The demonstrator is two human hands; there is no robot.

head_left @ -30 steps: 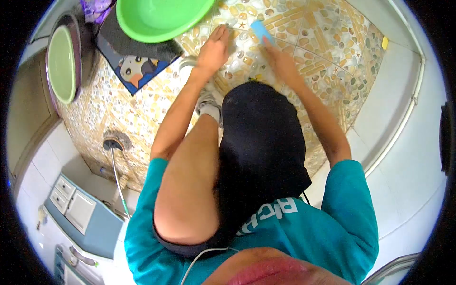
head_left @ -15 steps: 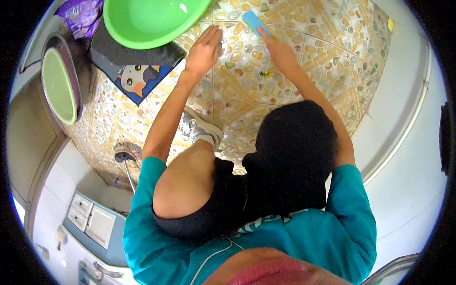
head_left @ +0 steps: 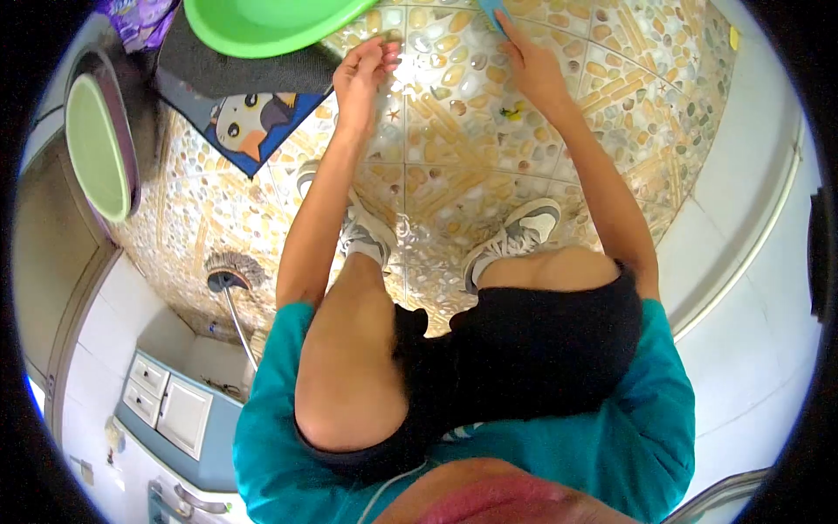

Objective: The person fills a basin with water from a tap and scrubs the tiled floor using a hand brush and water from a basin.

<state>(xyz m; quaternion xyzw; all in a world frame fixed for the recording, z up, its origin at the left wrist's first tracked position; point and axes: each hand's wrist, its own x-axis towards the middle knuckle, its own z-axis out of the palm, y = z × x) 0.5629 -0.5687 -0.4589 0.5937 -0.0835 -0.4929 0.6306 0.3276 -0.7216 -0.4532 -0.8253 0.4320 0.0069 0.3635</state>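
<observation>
My right hand point(head_left: 534, 72) is closed around a blue brush point(head_left: 492, 14), held close to the pebble-patterned floor tiles point(head_left: 454, 131). The brush's far end is cut off by the top edge of the view. Beside the green basin point(head_left: 271, 31), my left hand point(head_left: 362, 77) hovers with loosely bent fingers and holds nothing. That basin rests on a dark mat point(head_left: 236, 87) with a cartoon cat on its corner. On the tiles near my right wrist lies a small yellow-green spot point(head_left: 511, 113), too small to make out.
A pale green basin point(head_left: 98, 148) leans at the left, next to a purple bag point(head_left: 140, 22). A mop point(head_left: 229, 278) lies behind my left arm. White wall and a pipe point(head_left: 742, 253) run along the right; a cabinet point(head_left: 179, 415) stands lower left.
My right hand and the brush have moved up and slightly right. My left hand's fingers, straight before, are now bent. My right knee has swung outward, uncovering a shoe.
</observation>
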